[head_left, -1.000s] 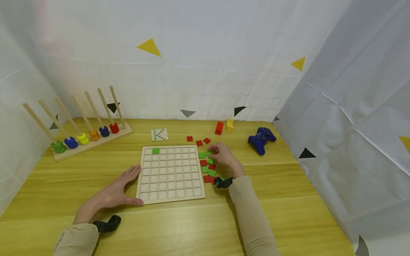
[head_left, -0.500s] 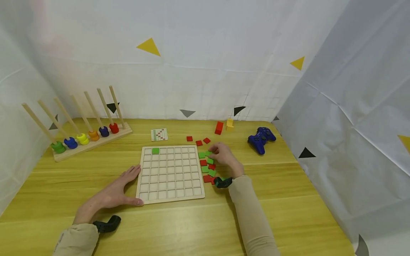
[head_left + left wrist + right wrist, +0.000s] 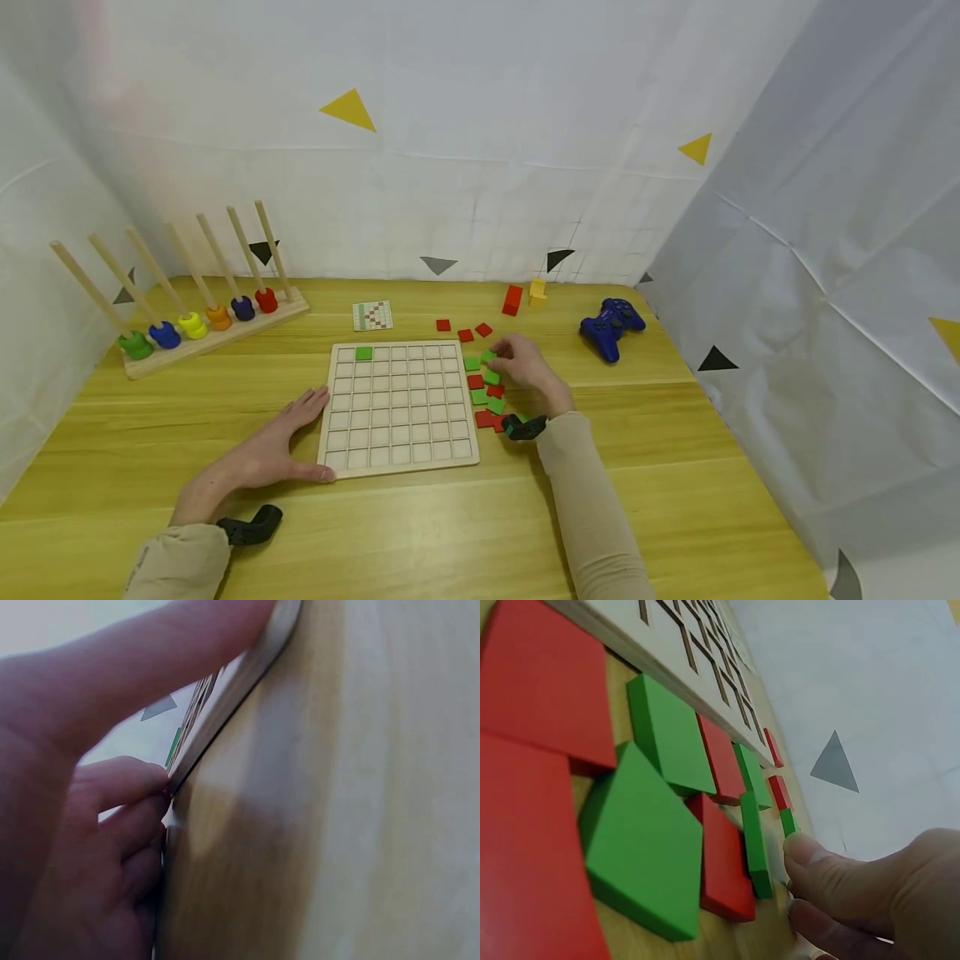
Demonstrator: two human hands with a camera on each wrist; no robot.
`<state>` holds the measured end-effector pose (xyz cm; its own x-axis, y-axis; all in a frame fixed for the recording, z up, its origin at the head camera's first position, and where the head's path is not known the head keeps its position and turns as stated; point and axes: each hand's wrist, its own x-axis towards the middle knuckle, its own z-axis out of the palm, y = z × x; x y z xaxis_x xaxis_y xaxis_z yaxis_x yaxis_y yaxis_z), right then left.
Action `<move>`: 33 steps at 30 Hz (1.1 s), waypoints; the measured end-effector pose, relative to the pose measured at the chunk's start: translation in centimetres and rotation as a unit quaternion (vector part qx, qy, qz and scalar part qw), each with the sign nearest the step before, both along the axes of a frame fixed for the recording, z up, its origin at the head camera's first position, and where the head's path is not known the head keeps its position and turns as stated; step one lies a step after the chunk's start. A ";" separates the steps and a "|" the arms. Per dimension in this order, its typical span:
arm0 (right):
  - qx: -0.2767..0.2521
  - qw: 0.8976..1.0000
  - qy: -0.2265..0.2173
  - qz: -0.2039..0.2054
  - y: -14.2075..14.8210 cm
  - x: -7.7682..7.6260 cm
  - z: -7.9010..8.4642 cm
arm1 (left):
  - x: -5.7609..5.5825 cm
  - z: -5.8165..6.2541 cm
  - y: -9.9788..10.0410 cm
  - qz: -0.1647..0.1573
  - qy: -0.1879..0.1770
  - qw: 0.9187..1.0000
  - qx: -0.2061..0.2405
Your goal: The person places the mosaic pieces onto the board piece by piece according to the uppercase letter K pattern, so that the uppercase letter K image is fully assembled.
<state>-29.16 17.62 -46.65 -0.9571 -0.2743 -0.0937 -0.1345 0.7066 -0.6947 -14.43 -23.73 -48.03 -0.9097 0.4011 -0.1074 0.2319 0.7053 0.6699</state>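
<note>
A wooden grid board (image 3: 397,471) lies flat on the table, with a single green tile (image 3: 363,353) set in its top row. My left hand (image 3: 262,454) rests at the board's left side, fingertips at the edge and thumb at the near corner. Beyond the right edge, my right hand (image 3: 523,364) pinches a green tile (image 3: 788,822) between thumb and fingers. Red tiles (image 3: 544,686) and other green tiles (image 3: 649,847) lie loosely between that hand and the board. The thumb hides part of the pinched tile in the right wrist view.
A pattern card (image 3: 372,315) lies behind the board. At the left stands a wooden peg rack (image 3: 217,333) with coloured rings. A red block (image 3: 512,300), a yellow block (image 3: 537,293) and a blue game controller (image 3: 612,328) sit at the back right.
The green tile at my right fingertips has shifted and turned slightly, away from the neighbouring green tile. My left hand and the board have stayed in place.
</note>
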 end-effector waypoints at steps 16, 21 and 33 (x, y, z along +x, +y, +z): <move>-0.027 0.999 0.021 0.009 -0.4 -0.2 0.4 | 0.1 0.2 0.0 0.001 -0.004 1.000 0.002; -0.030 0.998 0.043 0.036 -1.4 0.7 2.0 | 0.1 0.3 0.1 0.000 -0.006 1.000 0.000; -0.023 0.990 0.046 0.132 -7.4 2.3 4.5 | 0.1 0.5 0.2 0.003 -0.008 1.000 -0.001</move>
